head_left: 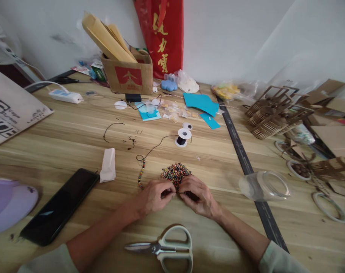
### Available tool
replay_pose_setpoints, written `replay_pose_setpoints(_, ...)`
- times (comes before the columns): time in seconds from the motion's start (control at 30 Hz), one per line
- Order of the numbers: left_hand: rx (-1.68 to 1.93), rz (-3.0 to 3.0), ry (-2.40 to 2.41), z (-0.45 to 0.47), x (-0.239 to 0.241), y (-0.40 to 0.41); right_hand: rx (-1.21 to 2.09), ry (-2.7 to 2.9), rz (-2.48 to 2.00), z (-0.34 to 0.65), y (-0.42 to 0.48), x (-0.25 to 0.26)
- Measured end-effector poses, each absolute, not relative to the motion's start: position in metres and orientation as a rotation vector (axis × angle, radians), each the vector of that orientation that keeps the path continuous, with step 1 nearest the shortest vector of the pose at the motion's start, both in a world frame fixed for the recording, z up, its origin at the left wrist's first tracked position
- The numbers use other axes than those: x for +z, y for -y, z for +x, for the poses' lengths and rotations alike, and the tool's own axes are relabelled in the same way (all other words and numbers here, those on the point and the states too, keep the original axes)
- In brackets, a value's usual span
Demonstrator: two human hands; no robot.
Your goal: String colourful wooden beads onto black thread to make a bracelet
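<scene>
My left hand (158,195) is closed in a pinch, thumb against fingertips. A strand of small coloured beads (140,175) on black cord runs down behind it, so the cord's end is hidden by my fingers. My right hand (199,196) is pinched too, its fingertips almost touching the left ones; what sits between them is too small to make out. Just beyond both hands lies a heap of loose multicoloured beads (176,171), partly covered by my right fingers. Black cord leads from the strand to a white spool (182,137) standing farther back.
Scissors (172,248) lie in front of me, blades pointing left. A black phone (61,206) and folded white paper (107,165) are at left. To the right, a clear plastic jar (263,185) lies on its side. A cardboard box (129,74) and blue sheets (202,104) are behind.
</scene>
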State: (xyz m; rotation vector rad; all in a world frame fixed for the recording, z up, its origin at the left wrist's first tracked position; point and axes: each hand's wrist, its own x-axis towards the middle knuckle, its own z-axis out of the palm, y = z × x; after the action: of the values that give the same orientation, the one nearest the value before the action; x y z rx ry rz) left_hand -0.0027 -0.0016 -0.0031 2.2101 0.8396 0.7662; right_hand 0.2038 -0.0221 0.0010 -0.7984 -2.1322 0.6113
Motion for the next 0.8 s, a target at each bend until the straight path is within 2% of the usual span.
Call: replay_pose_setpoints(0.8,0.802,2.175,-0.815,-0.0027,-0.0050,0.0008,0.622,2.130,-0.808,0.2032,0.0216,-0.0010)
